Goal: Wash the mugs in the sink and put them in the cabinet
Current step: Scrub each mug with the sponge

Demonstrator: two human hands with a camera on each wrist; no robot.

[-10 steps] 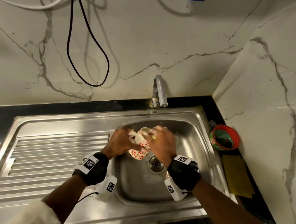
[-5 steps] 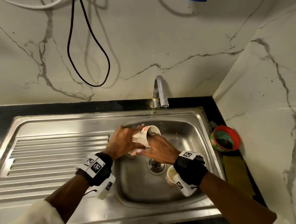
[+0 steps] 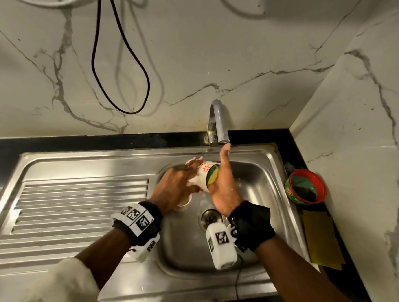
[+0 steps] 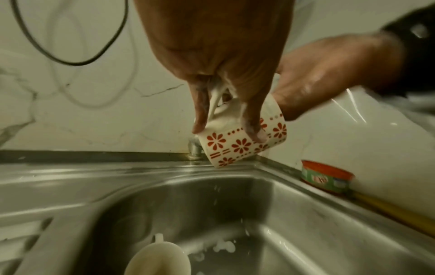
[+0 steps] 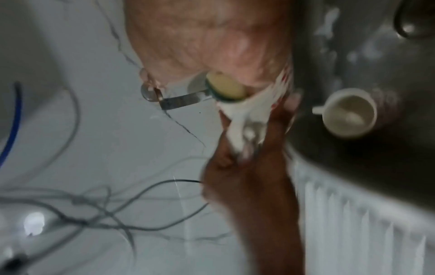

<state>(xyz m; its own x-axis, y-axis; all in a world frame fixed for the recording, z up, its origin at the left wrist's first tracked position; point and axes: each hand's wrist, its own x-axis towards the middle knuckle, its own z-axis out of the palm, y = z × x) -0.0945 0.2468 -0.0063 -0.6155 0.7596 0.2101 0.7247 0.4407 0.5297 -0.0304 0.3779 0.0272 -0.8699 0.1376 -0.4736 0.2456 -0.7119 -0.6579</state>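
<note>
A white mug with red flowers (image 3: 200, 173) lies tilted on its side above the sink basin (image 3: 256, 201). My left hand (image 3: 179, 184) grips it, fingers curled at the soapy handle (image 4: 217, 108). My right hand (image 3: 224, 182) holds a yellow-green sponge (image 3: 212, 177) against the mug's mouth, pinned by the thumb. Its fingers stretch up to the tip of the faucet (image 3: 219, 121). A second, plain white mug (image 4: 157, 260) stands upright on the basin floor, mostly under my left hand in the head view. The right wrist view is blurred but shows the sponge (image 5: 226, 87) and the second mug (image 5: 348, 115).
A red-rimmed green soap tub (image 3: 305, 186) sits on the black counter right of the sink. A yellow cloth (image 3: 321, 237) lies in front of it. The ribbed drainboard (image 3: 78, 208) is on the left. Foam spots the basin near the drain (image 3: 210, 221). Cables hang on the marble wall.
Both hands lifted the flowered mug back toward the faucet. My right hand turned upright, moved the sponge to the mug's mouth, and its fingers reached the spout.
</note>
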